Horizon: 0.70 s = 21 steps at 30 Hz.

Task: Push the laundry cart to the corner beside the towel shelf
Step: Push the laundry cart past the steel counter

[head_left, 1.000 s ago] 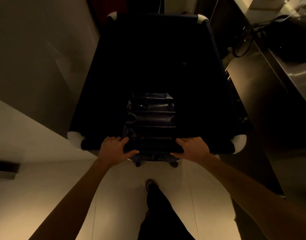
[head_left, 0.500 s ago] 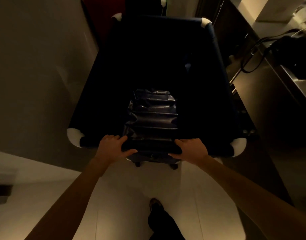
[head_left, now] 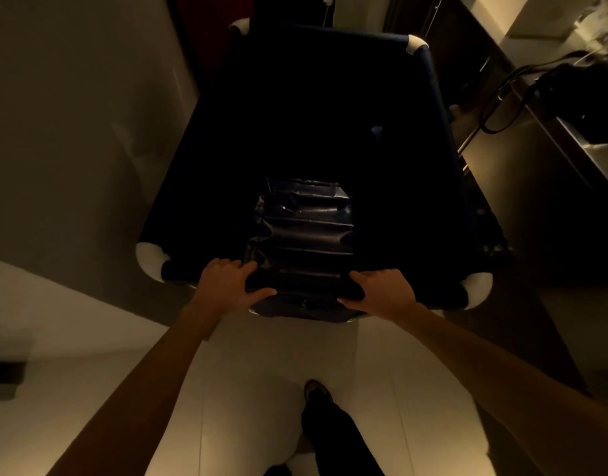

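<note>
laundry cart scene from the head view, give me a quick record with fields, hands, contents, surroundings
cart: dark fabric laundry cart with white corner caps
left hand: left hand gripping the near rim
right hand: right hand gripping the near rim
contents: shiny black pleated bag draped over the near rim; rest too dark to tell
left side: plain wall
right side: metal counter with black cables
floor: pale tiles

Your hands grip the laundry cart (head_left: 306, 139) ahead of you, wall (head_left: 72, 132) left, counter (head_left: 549, 173) right.
</note>
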Each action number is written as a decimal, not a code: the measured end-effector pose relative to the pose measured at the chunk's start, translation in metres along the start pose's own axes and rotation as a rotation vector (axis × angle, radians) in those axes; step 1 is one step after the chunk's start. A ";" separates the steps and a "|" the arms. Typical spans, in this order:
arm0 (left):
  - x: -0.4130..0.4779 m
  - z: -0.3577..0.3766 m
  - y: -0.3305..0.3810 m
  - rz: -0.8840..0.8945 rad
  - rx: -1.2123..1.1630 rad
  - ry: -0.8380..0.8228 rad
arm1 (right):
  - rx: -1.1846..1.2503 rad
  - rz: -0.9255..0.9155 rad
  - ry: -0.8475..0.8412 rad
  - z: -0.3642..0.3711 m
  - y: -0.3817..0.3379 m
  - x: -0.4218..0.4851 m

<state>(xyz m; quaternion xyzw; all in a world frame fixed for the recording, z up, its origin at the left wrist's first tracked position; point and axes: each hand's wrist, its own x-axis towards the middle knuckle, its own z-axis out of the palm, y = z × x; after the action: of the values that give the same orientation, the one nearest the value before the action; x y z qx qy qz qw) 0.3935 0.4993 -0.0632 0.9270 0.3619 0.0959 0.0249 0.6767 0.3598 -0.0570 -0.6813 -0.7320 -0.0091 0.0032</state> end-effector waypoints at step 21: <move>-0.068 -0.011 -0.029 0.036 0.036 0.030 | -0.025 -0.037 0.239 0.003 -0.081 -0.031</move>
<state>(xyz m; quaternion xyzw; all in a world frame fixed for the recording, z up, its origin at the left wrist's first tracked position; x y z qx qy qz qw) 0.3230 0.4744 -0.0669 0.9321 0.3471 0.1036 0.0011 0.5984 0.3227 -0.0609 -0.6616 -0.7388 -0.0993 0.0818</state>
